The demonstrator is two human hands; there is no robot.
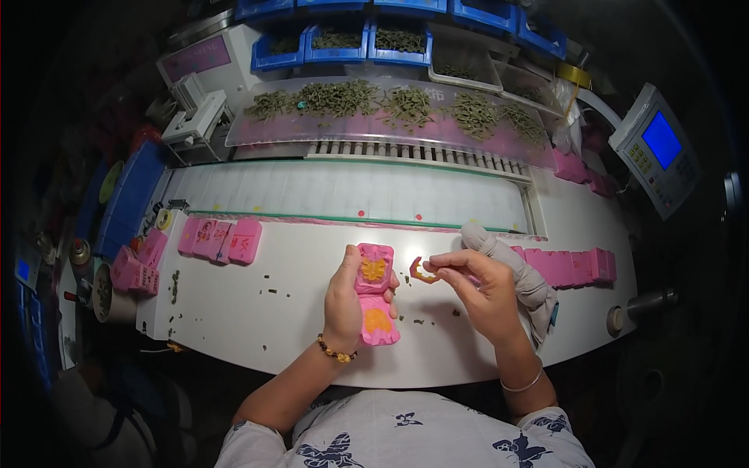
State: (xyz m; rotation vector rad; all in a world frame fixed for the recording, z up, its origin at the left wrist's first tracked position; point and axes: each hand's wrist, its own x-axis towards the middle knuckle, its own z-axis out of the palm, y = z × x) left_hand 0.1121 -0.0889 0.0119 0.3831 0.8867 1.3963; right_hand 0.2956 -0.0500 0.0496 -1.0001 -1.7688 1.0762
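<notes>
Pink mold open, tiny orange piece out

Left hand (343, 300) wraps the opened pink rubbery mold (375, 300) over the white table (234, 320); right hand (480, 288) fingertips pinch a small orange curved part (422, 272) beside it. Looks light, thin, probably snappable, so best held by the edges. Mold looks soft and grippy.

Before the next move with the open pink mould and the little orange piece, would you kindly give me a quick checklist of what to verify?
1. Left hand grips the pink mould: ok.
2. Mould lies open, orange cavities showing: ok.
3. Right hand pinches the orange piece by its fingertips: ok.
4. Piece is clear of the mould, held to its right: ok.
5. Piece is whole and clean: cannot tell, too small.
6. White table free of green scraps: not ok.
</notes>
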